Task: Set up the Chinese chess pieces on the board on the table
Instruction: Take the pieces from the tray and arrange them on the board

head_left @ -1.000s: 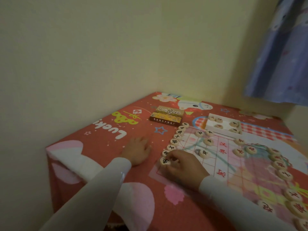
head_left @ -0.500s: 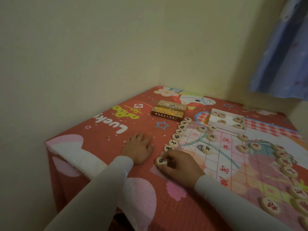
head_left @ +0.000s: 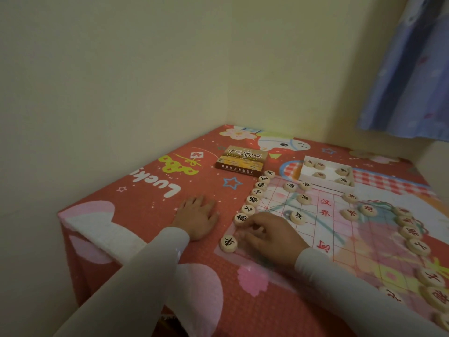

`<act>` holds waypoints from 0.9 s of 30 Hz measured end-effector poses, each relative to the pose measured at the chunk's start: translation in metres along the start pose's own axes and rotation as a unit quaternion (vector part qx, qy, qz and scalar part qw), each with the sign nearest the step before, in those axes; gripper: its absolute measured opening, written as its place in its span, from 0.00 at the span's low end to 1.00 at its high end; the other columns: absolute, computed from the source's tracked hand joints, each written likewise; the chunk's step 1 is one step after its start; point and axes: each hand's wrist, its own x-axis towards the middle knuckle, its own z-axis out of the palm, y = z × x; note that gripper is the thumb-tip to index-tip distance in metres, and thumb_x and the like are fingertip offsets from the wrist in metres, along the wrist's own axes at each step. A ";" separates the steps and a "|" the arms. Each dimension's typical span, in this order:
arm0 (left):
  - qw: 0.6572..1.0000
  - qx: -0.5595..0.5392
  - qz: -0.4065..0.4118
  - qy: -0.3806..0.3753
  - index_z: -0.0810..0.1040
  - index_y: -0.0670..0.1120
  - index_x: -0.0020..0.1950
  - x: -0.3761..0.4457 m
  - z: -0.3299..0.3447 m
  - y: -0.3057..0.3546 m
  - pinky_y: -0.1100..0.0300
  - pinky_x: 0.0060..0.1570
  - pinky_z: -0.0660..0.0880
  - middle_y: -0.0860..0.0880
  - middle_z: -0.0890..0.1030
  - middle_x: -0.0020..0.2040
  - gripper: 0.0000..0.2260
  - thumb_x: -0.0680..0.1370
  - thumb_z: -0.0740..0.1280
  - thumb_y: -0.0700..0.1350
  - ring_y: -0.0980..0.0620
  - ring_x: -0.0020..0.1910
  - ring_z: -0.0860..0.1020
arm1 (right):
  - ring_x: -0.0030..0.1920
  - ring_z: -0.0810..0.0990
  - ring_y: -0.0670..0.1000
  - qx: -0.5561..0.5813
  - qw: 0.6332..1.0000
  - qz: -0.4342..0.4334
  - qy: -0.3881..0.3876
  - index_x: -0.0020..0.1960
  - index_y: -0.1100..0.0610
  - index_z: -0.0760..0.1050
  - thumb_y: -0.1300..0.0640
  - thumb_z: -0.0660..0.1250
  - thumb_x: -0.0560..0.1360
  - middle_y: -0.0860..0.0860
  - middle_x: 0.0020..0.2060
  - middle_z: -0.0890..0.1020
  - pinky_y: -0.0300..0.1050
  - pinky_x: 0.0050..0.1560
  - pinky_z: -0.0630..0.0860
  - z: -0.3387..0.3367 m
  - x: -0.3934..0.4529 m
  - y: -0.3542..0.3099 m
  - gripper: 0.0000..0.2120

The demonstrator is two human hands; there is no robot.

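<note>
Tabletop: black piece (head_left: 228, 243) just beside right hand's fingertips (head_left: 243, 235).

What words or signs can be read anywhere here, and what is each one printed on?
"Lucki", upside down and cut off at the edge: on the tablecloth.
"汉界": in red on the board.
"車": in black on the piece beside the right hand.
Box lid: brush title and small side line, too blurred to read.
Other black and red piece characters: too small or tilted to read surely.
</note>
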 end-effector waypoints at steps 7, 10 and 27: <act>0.998 0.004 0.024 0.053 0.72 0.47 0.69 0.037 -0.052 0.029 0.52 0.62 0.69 0.42 0.75 0.66 0.22 0.81 0.53 0.57 0.42 0.64 0.72 | 0.45 0.78 0.42 -0.018 0.994 0.092 0.064 0.47 0.49 0.79 0.46 0.65 0.76 0.42 0.44 0.81 0.44 0.49 0.76 -0.059 0.010 0.059 0.08; 0.993 -0.005 0.082 0.085 0.76 0.47 0.64 0.072 -0.068 0.070 0.53 0.54 0.71 0.43 0.78 0.61 0.19 0.81 0.54 0.55 0.43 0.59 0.75 | 0.44 0.77 0.41 -0.032 0.984 0.146 0.097 0.46 0.47 0.78 0.46 0.65 0.76 0.42 0.44 0.81 0.43 0.47 0.75 -0.090 0.018 0.099 0.06; 0.969 -0.041 0.243 -0.003 0.74 0.48 0.67 0.266 -0.063 0.277 0.57 0.57 0.70 0.47 0.77 0.65 0.17 0.79 0.63 0.51 0.46 0.63 0.74 | 0.53 0.77 0.50 -0.203 0.916 0.345 -0.031 0.60 0.50 0.76 0.44 0.65 0.75 0.48 0.56 0.79 0.44 0.53 0.75 -0.177 0.113 0.276 0.17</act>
